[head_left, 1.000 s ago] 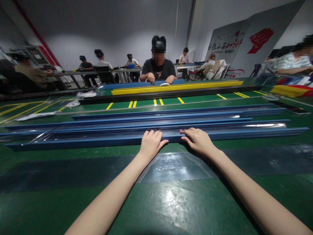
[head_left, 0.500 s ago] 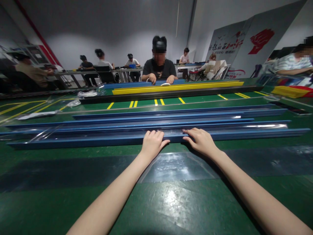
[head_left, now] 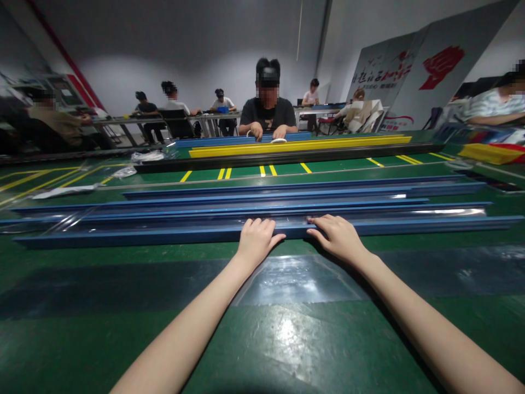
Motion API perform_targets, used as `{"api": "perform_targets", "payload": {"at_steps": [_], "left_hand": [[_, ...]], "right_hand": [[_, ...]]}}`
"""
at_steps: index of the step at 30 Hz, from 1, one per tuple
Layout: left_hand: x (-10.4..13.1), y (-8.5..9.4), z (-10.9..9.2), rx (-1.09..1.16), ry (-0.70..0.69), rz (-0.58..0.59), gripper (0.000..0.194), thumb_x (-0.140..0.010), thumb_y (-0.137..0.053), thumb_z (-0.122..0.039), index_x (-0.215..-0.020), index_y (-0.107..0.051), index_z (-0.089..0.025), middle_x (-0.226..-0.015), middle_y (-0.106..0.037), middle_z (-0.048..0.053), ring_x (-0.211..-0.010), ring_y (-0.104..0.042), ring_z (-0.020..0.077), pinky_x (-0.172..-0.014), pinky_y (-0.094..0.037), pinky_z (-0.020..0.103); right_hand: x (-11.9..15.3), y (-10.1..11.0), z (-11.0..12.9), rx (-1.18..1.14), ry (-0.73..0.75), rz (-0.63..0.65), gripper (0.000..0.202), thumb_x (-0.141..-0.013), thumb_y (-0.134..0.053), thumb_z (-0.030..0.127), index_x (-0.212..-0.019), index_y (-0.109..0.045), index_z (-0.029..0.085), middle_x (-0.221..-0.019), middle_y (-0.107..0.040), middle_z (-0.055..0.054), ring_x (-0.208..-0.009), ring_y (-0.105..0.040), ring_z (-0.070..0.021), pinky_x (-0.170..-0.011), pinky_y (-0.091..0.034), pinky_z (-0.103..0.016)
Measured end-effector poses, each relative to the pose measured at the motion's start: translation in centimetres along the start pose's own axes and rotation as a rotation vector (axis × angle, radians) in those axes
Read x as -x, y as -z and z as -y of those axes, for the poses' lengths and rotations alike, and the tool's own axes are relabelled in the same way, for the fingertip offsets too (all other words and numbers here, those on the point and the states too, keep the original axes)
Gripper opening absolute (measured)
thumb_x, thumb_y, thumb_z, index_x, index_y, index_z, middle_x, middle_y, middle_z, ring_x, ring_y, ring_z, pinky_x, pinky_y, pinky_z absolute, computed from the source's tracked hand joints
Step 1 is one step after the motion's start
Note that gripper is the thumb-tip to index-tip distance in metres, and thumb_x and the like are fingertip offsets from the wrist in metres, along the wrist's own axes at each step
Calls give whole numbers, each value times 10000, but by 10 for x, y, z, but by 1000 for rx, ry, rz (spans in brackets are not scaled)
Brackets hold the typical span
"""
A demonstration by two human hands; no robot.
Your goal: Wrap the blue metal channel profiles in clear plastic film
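Across the green table (head_left: 283,350) lies a long blue channel strip (head_left: 143,236) with clear film inside it. My left hand (head_left: 257,238) grips its near wall left of centre, fingers over the edge and thumb on the near side. To the right, my right hand (head_left: 338,235) grips the same wall, its thumb pointing left. The fingertips of both hands are partly hidden inside the channel. More blue strips (head_left: 197,190) lie parallel just behind. A flat clear plastic sheet (head_left: 295,279) is spread on the table under my forearms.
Farther back lie a black strip (head_left: 287,157) and a yellow strip (head_left: 307,146). Behind them a person (head_left: 268,112) in a dark shirt handles a white ring-shaped item (head_left: 279,140). Crumpled clear plastic (head_left: 125,172) is at the left, a phone-like dark object (head_left: 492,180) at the right.
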State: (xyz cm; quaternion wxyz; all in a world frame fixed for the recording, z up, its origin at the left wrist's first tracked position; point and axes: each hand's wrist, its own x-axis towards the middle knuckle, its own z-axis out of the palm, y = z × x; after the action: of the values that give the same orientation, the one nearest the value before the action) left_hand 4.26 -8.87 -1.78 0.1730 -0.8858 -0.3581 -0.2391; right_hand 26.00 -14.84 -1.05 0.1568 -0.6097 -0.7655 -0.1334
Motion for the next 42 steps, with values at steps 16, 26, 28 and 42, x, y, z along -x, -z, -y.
{"api": "perform_targets", "payload": {"at_steps": [16, 26, 28, 42], "left_hand": [[0, 3, -2, 19, 55, 3, 362, -796, -492, -515, -823, -550, -159, -721, -626, 46, -697, -549, 189, -651, -307, 301], [-1, 2, -1, 12, 60, -7, 361, -778, -511, -526, -801, -552, -168, -720, -635, 36, -706, -554, 192, -641, -298, 300], [-1, 3, -1, 13, 61, -2, 356, -779, -509, -528, -794, -550, -175, -722, -638, 34, -708, -553, 192, -641, -298, 300], [0, 1, -1, -5, 46, -2, 349, -794, -496, -513, -797, -546, -168, -724, -625, 42, -716, -546, 196, -653, -304, 309]], "right_hand": [[1, -3, 0, 4, 3, -19, 353, -887, -344, 425, -996, -538, 151, -965, -643, -104, -867, -571, -202, -710, -348, -297], [1, -4, 0, -5, -5, -16, 340, -887, -350, 424, -984, -532, 154, -968, -642, -95, -876, -572, -200, -703, -351, -296], [0, -4, -1, -11, -7, -8, 337, -886, -352, 421, -986, -533, 155, -966, -641, -96, -880, -569, -201, -698, -347, -296], [-11, 2, 30, 2, 79, -51, 227, -883, -382, 332, -853, -537, 169, -842, -591, -72, -807, -488, -192, -686, -304, -293]]}}
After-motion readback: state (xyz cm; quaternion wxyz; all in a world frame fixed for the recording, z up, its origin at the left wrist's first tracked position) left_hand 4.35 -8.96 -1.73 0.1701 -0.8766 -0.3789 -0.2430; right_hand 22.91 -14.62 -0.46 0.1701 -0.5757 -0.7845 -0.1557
